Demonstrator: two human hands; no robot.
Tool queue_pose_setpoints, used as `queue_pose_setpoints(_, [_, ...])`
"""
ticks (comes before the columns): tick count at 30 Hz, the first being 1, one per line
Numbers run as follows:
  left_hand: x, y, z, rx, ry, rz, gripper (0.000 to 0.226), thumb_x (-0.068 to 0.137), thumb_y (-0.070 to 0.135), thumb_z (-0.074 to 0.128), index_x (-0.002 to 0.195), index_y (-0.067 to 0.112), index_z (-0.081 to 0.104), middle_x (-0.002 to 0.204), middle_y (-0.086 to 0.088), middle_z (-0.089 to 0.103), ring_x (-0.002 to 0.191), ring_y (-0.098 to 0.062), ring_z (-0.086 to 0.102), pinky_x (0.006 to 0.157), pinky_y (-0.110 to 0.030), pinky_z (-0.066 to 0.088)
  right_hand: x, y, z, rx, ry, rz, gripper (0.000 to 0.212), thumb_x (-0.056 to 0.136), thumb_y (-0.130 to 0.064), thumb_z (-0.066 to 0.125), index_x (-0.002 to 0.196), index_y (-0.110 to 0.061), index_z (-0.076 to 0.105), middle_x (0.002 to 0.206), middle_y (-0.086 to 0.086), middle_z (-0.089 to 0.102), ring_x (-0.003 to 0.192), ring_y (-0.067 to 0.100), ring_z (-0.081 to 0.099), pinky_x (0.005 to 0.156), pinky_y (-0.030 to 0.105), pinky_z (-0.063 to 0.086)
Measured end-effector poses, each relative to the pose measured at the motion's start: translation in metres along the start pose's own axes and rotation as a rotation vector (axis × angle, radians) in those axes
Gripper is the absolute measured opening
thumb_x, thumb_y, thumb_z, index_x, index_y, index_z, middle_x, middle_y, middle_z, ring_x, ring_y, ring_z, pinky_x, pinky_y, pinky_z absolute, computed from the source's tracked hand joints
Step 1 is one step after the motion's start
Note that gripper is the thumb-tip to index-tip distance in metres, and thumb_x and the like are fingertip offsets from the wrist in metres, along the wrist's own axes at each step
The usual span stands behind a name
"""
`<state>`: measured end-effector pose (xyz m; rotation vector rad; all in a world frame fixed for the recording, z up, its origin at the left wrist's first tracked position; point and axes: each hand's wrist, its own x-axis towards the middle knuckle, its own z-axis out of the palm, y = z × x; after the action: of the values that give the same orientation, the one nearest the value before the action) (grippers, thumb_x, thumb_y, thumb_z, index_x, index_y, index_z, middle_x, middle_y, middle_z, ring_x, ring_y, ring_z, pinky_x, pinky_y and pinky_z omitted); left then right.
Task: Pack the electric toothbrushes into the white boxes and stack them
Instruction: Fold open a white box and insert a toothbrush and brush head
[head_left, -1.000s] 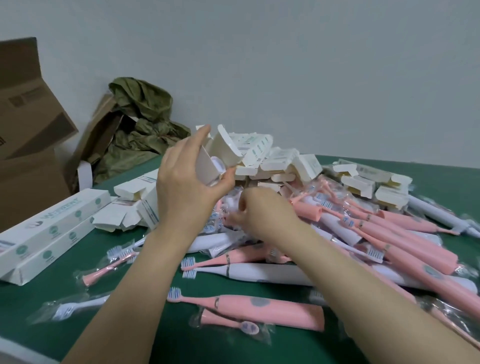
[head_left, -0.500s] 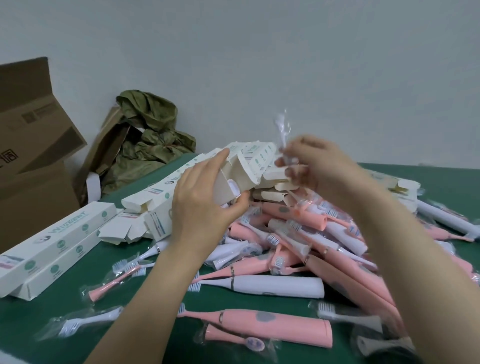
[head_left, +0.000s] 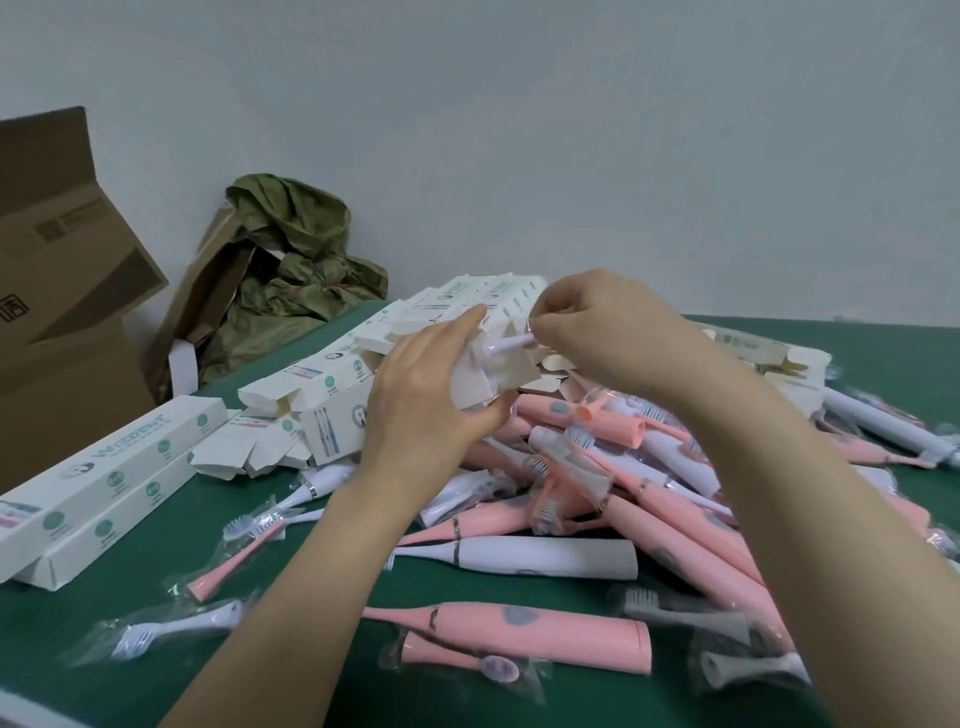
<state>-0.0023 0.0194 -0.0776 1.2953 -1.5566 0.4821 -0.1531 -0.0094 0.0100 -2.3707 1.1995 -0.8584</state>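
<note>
The left hand (head_left: 426, 415) grips an open white box (head_left: 511, 371) round its end, thumb underneath and fingers over the top, holding it raised above the heap with its flaps spread toward the right hand (head_left: 608, 332). That hand pinches a white brush head (head_left: 511, 344) in clear wrap between thumb and fingertips, the other fingers curled. The stem's far end sits at the box's mouth between the flaps (how far inside it reaches cannot be told). Below both hands lies a loose pile of toothbrushes (head_left: 623, 467), pink and white, many in clear sleeves, crossing one another on the green surface (head_left: 883, 340). Nearest the camera a pink toothbrush (head_left: 519, 631) lies flat, with a white toothbrush (head_left: 545, 557) just beyond it, both pointing their necks left. Several wrapped heads (head_left: 171, 626) are scattered to the left of the pile. Behind the left hand is a heap of open boxes (head_left: 322, 379), flaps loose, reaching back toward the wall. At the left edge two closed boxes (head_left: 114, 467) lie one on the other, long sides parallel, well apart from the pile. Beyond them stands a brown carton (head_left: 62, 249) with its flap up, and an olive bag (head_left: 296, 260) slumps against the wall beside it.
</note>
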Motion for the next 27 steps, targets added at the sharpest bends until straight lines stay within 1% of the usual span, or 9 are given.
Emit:
queue_pose_setpoints(4, [-0.003, 0.001, 0.0, 0.015, -0.028, 0.004, 0.068, 0.065, 0.017, 0.084, 0.127, 0.007, 0.058, 0.11, -0.008, 0.066, 0.102, -0.027, 0.057, 0.092, -0.026, 0.036, -0.004, -0.005, 0.007, -0.28, 0.033, -0.118, 0.026, 0.09, -0.007, 0.038, 0.099, -0.01, 0.062, 0.077, 0.006, 0.057, 0.07, 0.022, 0.05, 0.06, 0.03, 0.039])
queue_pose_setpoints(7, [-0.003, 0.003, 0.0, 0.016, -0.034, 0.003, 0.066, 0.064, 0.017, 0.084, 0.125, 0.005, 0.06, 0.111, -0.009, 0.066, 0.104, -0.029, 0.059, 0.092, -0.035, 0.043, -0.005, -0.005, 0.012, -0.332, 0.014, -0.204, 0.029, 0.089, -0.006, 0.038, 0.105, -0.013, 0.061, 0.09, 0.008, 0.052, 0.082, 0.027, 0.053, 0.068, 0.033, 0.043])
queue_pose_setpoints(11, [-0.001, 0.005, -0.003, -0.046, 0.035, -0.04, 0.063, 0.064, 0.022, 0.073, 0.123, 0.005, 0.06, 0.109, -0.004, 0.066, 0.101, -0.011, 0.051, 0.089, -0.016, 0.034, -0.004, -0.005, 0.03, 0.013, 0.136, -0.212, 0.018, 0.09, -0.015, 0.053, 0.108, -0.016, 0.054, 0.072, -0.002, 0.054, 0.066, 0.014, 0.051, 0.054, 0.018, 0.039])
queue_pose_setpoints(15, [-0.003, 0.004, -0.007, -0.038, 0.042, -0.027, 0.063, 0.065, 0.021, 0.074, 0.124, 0.007, 0.06, 0.108, -0.004, 0.066, 0.1, -0.008, 0.05, 0.089, -0.013, 0.032, -0.007, 0.004, 0.038, 0.529, 0.413, -0.042, 0.021, 0.084, -0.016, 0.069, 0.088, -0.018, 0.049, 0.069, -0.001, 0.067, 0.054, 0.008, 0.063, 0.058, 0.024, 0.052])
queue_pose_setpoints(18, [-0.002, 0.005, -0.007, -0.032, 0.044, -0.031, 0.065, 0.065, 0.019, 0.078, 0.126, 0.006, 0.059, 0.109, -0.005, 0.066, 0.101, -0.009, 0.049, 0.09, -0.014, 0.032, -0.012, 0.008, 0.049, 0.532, 0.567, -0.154, 0.019, 0.078, -0.013, 0.076, 0.074, -0.021, 0.059, 0.069, -0.005, 0.067, 0.061, 0.006, 0.064, 0.063, 0.019, 0.052])
queue_pose_setpoints(20, [-0.001, 0.005, -0.007, -0.033, 0.048, -0.037, 0.067, 0.064, 0.013, 0.082, 0.126, 0.005, 0.059, 0.11, -0.008, 0.066, 0.102, -0.01, 0.05, 0.091, -0.015, 0.033, -0.015, 0.009, 0.06, 0.382, 0.593, -0.31, 0.004, 0.08, -0.01, 0.073, 0.078, -0.011, 0.069, 0.078, 0.002, 0.067, 0.067, 0.01, 0.062, 0.068, 0.018, 0.048])
queue_pose_setpoints(23, [-0.002, 0.006, -0.009, -0.053, 0.073, -0.06, 0.066, 0.062, 0.01, 0.078, 0.125, 0.004, 0.06, 0.111, -0.01, 0.067, 0.101, -0.01, 0.05, 0.09, -0.009, 0.032, -0.013, 0.01, 0.067, 0.005, 0.455, -0.497, 0.017, 0.085, -0.003, 0.056, 0.09, -0.001, 0.073, 0.092, 0.016, 0.056, 0.079, 0.022, 0.05, 0.068, 0.03, 0.042])
queue_pose_setpoints(25, [-0.003, 0.006, -0.011, -0.055, 0.062, -0.063, 0.067, 0.06, 0.011, 0.075, 0.125, 0.005, 0.06, 0.11, -0.01, 0.067, 0.1, -0.01, 0.05, 0.088, -0.008, 0.032, -0.011, 0.011, 0.063, -0.162, 0.257, -0.499, 0.022, 0.087, -0.001, 0.05, 0.093, -0.002, 0.071, 0.089, 0.013, 0.048, 0.08, 0.023, 0.044, 0.065, 0.032, 0.038])
queue_pose_setpoints(27, [-0.004, 0.004, -0.012, -0.037, 0.018, -0.055, 0.07, 0.06, 0.008, 0.08, 0.127, 0.006, 0.058, 0.111, -0.01, 0.066, 0.101, -0.012, 0.051, 0.088, -0.013, 0.033, -0.01, 0.015, 0.057, -0.018, 0.083, -0.45, 0.025, 0.089, -0.001, 0.05, 0.098, -0.01, 0.072, 0.081, 0.004, 0.046, 0.075, 0.015, 0.043, 0.066, 0.022, 0.038])
